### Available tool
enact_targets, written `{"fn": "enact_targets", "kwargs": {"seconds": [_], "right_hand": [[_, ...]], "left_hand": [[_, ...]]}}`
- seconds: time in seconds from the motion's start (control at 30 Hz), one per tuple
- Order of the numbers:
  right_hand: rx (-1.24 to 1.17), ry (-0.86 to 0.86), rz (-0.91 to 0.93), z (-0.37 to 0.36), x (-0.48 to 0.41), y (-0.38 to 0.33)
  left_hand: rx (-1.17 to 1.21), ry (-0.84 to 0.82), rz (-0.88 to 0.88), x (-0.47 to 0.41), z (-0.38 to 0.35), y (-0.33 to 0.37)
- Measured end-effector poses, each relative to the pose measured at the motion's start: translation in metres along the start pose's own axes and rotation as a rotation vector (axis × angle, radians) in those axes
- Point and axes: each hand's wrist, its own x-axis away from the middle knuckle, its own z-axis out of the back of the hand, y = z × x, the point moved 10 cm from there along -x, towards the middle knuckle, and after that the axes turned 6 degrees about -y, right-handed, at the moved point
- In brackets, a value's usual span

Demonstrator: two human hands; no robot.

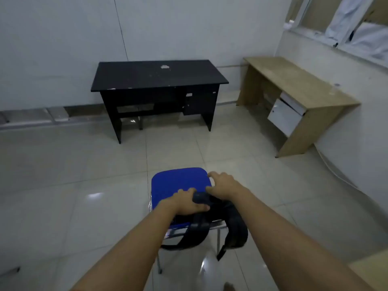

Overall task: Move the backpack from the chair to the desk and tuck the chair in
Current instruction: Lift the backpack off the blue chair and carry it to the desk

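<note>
A blue-seated chair [178,183] with metal legs stands on the tiled floor just in front of me, well short of the black desk [159,74] by the far wall. A dark backpack [235,225] hangs at the chair's near side, its straps dangling toward the floor. My left hand [186,203] is closed around the top of the backpack. My right hand [223,183] hovers over the seat's right edge with fingers curled and apart, thumb close to the backpack's top. The bag's main body is mostly hidden behind my arms.
A light wooden desk [294,80] with a white drawer unit [285,116] under it stands along the right wall below a window. Open tiled floor [84,164] lies between the chair and the black desk. A corner of another wooden surface [373,267] shows at bottom right.
</note>
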Motion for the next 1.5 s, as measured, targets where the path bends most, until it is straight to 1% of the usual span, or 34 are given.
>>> {"fn": "enact_targets", "kwargs": {"seconds": [0.07, 0.17, 0.23, 0.3, 0.4, 0.47, 0.53, 0.63, 0.8, 0.93, 1.0, 1.07, 1.13, 1.2, 1.23, 1.3, 1.37, 1.43, 1.5], "right_hand": [[0.015, -0.079, -0.060, -0.025, 0.004, 0.019], [-0.014, -0.207, -0.148, -0.070, 0.012, 0.052], [-0.092, -0.232, -0.178, -0.088, 0.013, 0.067], [-0.159, -0.212, -0.164, -0.095, 0.013, 0.075], [-0.224, -0.226, -0.127, -0.097, 0.007, 0.084], [-0.250, -0.260, -0.111, -0.096, 0.000, 0.091], [-0.270, -0.307, -0.098, -0.098, -0.007, 0.096], [-0.252, -0.396, -0.078, -0.104, -0.015, 0.096], [-0.200, -0.464, 0.022, -0.107, -0.030, 0.082], [-0.165, -0.512, 0.138, -0.101, -0.033, 0.069], [-0.150, -0.558, 0.217, -0.098, -0.031, 0.060], [-0.045, -0.581, 0.309, -0.099, -0.027, 0.050], [0.047, -0.551, 0.368, -0.103, -0.024, 0.041], [0.075, -0.522, 0.381, -0.106, -0.022, 0.031], [0.079, -0.517, 0.376, -0.108, -0.021, 0.028], [0.062, -0.517, 0.360, -0.110, -0.021, 0.026], [-0.013, -0.537, 0.339, -0.108, -0.023, 0.033], [-0.087, -0.599, 0.331, -0.104, -0.027, 0.042], [-0.079, -0.651, 0.344, -0.096, -0.033, 0.050]], "left_hand": [[0.026, -0.081, -0.025, -0.004, -0.026, 0.006], [0.007, -0.064, -0.023, -0.010, -0.056, 0.003], [0.007, -0.039, -0.002, -0.015, -0.065, -0.004], [0.040, -0.036, 0.015, -0.014, -0.069, -0.008], [0.106, -0.103, 0.039, -0.019, -0.072, -0.003], [0.165, -0.168, 0.043, -0.021, -0.070, 0.004], [0.176, -0.223, 0.055, -0.021, -0.068, 0.009], [0.178, -0.262, 0.097, -0.023, -0.064, 0.006], [0.276, -0.161, 0.234, -0.023, -0.048, -0.012], [0.242, -0.127, 0.375, -0.013, -0.035, -0.030], [0.208, -0.104, 0.444, -0.005, -0.026, -0.043], [0.160, -0.069, 0.502, 0.005, -0.017, -0.054], [0.073, -0.015, 0.568, 0.013, -0.005, -0.060], [-0.053, 0.068, 0.634, 0.018, 0.012, -0.061], [-0.098, 0.108, 0.635, 0.017, 0.018, -0.058], [-0.094, 0.161, 0.565, 0.008, 0.023, -0.053], [-0.044, 0.116, 0.457, -0.004, 0.012, -0.047], [-0.067, -0.038, 0.410, -0.016, -0.009, -0.044], [-0.143, -0.167, 0.408, -0.031, -0.026, -0.044]]}}
